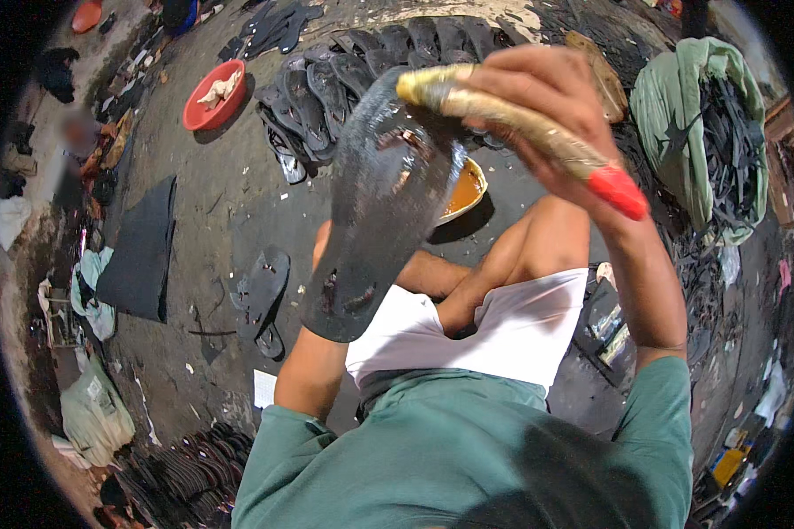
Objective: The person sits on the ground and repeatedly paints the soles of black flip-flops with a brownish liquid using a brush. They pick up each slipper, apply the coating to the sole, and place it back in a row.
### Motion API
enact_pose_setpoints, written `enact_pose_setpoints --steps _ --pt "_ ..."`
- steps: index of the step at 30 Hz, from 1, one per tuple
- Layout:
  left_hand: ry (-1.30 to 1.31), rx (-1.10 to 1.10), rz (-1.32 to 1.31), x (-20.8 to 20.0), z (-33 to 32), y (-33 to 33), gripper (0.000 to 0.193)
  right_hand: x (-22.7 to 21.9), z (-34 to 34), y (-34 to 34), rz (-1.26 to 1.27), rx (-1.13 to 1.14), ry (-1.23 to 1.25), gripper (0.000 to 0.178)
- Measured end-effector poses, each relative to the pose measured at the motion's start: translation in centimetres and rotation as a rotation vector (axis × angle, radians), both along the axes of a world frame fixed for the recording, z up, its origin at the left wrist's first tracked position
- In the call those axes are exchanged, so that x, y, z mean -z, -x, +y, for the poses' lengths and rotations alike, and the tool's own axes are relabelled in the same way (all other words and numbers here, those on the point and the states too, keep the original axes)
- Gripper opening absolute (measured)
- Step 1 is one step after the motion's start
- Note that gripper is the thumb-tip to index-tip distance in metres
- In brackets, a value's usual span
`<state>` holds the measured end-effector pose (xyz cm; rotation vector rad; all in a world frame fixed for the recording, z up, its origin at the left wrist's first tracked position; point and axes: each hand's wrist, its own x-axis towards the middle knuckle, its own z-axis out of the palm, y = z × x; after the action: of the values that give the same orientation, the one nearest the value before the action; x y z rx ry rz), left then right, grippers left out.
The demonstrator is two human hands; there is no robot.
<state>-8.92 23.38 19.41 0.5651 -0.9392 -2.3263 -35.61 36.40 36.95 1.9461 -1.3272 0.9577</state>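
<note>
A black sandal sole (370,194) is held up in front of me by my left hand, which is hidden behind it; only my left forearm (309,375) shows below. The sole's upper part has a wet shine. My right hand (551,97) is closed around a brush (538,132) with a tan wrapped handle and a red end. Its yellowish tip lies against the sole's upper edge. Just behind the sole, a pale bowl (483,187) of orange-brown liquid is partly covered from view.
Rows of black sandals (326,88) lie ahead. A red basin (212,115) holding something pale is at far left. On the right stands a green sack (679,123) of black strips. A loose sandal (263,286) and a black sheet (141,251) lie at left.
</note>
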Motion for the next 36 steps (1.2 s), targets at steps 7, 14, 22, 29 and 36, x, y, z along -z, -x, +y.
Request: enact_pose_setpoints --steps 7,14,22,29,36 --pt "-0.208 0.162 0.577 -4.5 1.3 3.7 0.044 10.8 4.2 -7.9 -0.425 -0.242 -0.268 0.038" --pt "-0.220 0.158 0.445 -5.4 2.3 6.1 0.039 5.3 0.5 -1.2 -0.625 -0.014 -0.025 0.021" --pt "0.074 0.037 0.359 -3.9 -0.6 9.4 0.047 12.5 5.5 -7.7 -0.568 -0.132 -0.391 0.031" --pt "-0.106 -0.071 -0.183 4.4 -7.3 15.9 0.049 12.4 6.4 -4.7 -1.245 -0.005 -0.177 0.023" --pt "-0.099 -0.145 -0.398 6.8 -10.4 30.3 0.039 15.2 7.6 -2.6 -1.639 0.270 -0.086 0.025"
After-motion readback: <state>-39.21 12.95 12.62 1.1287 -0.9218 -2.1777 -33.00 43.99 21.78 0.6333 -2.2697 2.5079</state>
